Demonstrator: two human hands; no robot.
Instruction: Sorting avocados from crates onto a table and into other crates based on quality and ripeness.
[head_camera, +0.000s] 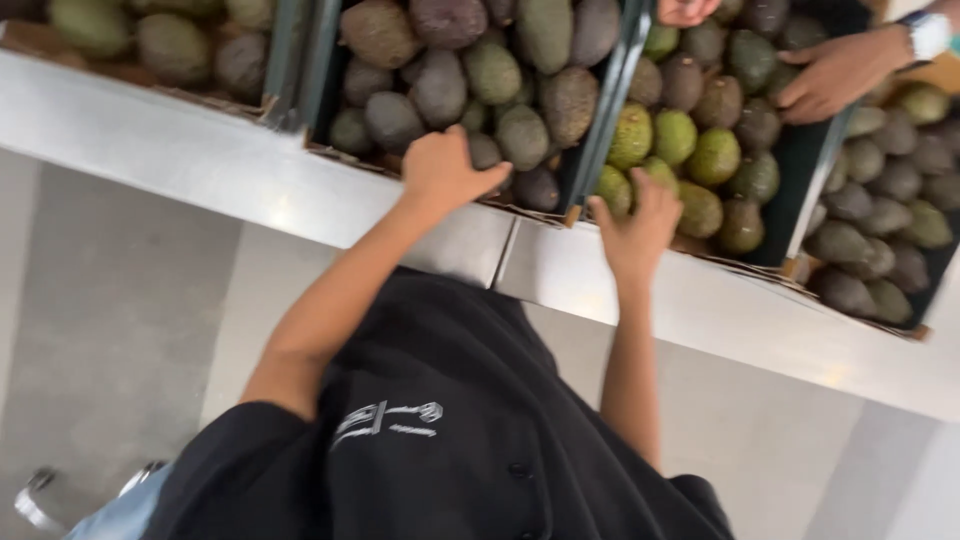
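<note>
Your left hand (440, 168) rests over the dark avocados (470, 80) at the near edge of the middle crate (600, 140), its grip curled, though blur hides whether it holds one. Your right hand (635, 228) reaches the green avocados (690, 150) just right of the divider, fingers spread wide. Another person's hand (840, 72) touches fruit at far right.

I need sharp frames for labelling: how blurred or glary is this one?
Head view: motion blur softens both hands, left hand and right hand, and the avocados; soft glare patches sit on the metal shelf edge; lighting even, no hard shadows.
</note>
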